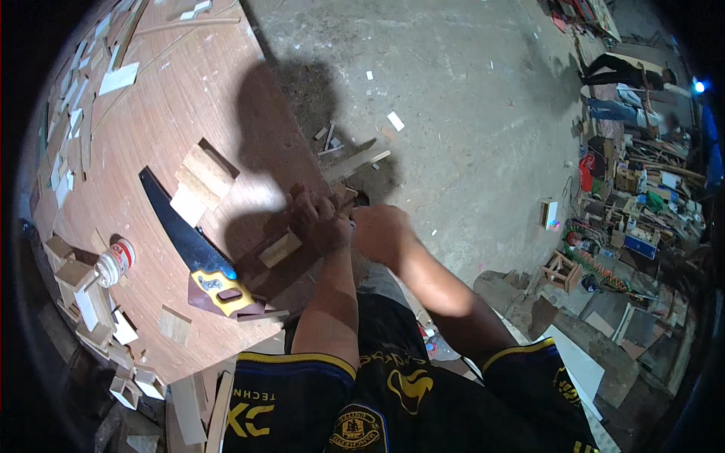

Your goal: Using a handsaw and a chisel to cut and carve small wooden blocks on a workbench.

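Note:
At the plywood table's right edge, my left hand (321, 223) has curled fingers pressed on a piece of wood (343, 195), partly hidden and in shadow. My right hand (377, 230) is closed beside it, slightly blurred; what it grips is hidden. A short light wooden piece (279, 249) lies just below my left hand. Further left, a handsaw (181, 226) with a yellow-and-black handle lies on the table, next to stacked light wood blocks (204, 175).
The plywood table (143, 136) carries offcuts, small wooden boxes (92, 302) and a white-and-red tub (115, 263). The concrete floor (476, 136) holds scraps. At the right are a wooden stool (563, 270), piled materials (642, 196) and two people (623, 75).

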Tool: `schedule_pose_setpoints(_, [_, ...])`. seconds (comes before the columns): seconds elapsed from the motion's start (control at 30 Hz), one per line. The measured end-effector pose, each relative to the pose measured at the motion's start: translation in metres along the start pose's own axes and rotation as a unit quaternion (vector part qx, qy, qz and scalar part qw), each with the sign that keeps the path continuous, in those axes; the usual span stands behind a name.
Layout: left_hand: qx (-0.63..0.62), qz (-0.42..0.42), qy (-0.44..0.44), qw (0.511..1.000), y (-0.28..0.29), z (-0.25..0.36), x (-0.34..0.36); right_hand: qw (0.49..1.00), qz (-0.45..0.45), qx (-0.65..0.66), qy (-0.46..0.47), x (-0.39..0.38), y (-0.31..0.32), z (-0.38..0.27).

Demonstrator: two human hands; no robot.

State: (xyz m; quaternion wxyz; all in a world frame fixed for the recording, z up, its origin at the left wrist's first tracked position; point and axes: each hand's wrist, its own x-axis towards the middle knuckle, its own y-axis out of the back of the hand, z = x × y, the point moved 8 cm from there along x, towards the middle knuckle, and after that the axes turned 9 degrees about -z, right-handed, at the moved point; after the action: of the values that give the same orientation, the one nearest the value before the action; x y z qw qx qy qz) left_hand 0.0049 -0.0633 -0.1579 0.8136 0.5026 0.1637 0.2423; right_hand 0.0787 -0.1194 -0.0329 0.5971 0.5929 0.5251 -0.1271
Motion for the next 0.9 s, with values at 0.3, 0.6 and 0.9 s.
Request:
schedule_pose_setpoints(0.3, [0.022,-0.001,0.036,0.999,0.032,0.016,0.008,0.990,-0.039,0.007,-0.137,-0.028,0.008,0.027])
schedule_pose_setpoints(0.6, [-0.005,-0.010,0.049,0.999,0.018,0.008,0.007,0.988,-0.083,-0.041,-0.121,-0.002,0.014,0.027])
schedule_pose_setpoints(0.9, [0.023,0.017,0.033,0.999,0.032,0.014,0.010,0.993,-0.074,-0.014,-0.090,0.014,0.005,0.060])
